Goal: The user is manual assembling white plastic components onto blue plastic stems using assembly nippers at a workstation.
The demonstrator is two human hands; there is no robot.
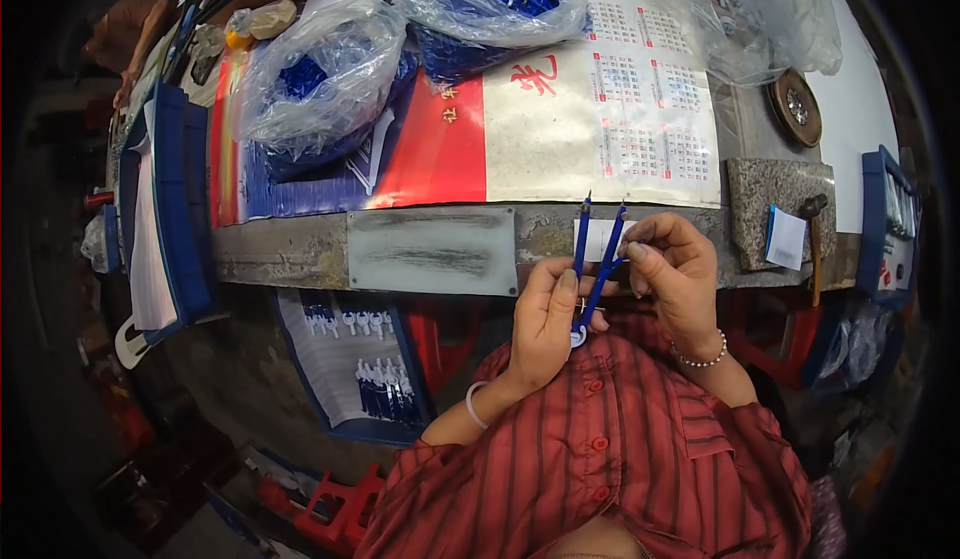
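A blue drawing compass [606,268] stands with its legs slightly spread, dark tips pointing away from me and its pale head toward my shirt. My left hand [545,321] is closed around the head end and lower legs. Beside the right leg, my right hand [672,262] pinches thumb and finger together a little below the tip. A small blue bit shows between that leg and the fingertips, but what they grip is too small to make out. Behind the legs lies a small white paper [600,234] at the bench edge.
Clear bags of blue parts [320,109] [490,19] sit on a calendar sheet [540,149]. To the right are a stone block [750,199], a hammer [815,249], a round brown dish [780,109] and a blue tray [875,219]. Below the bench, a tray [330,389] holds finished-looking compasses.
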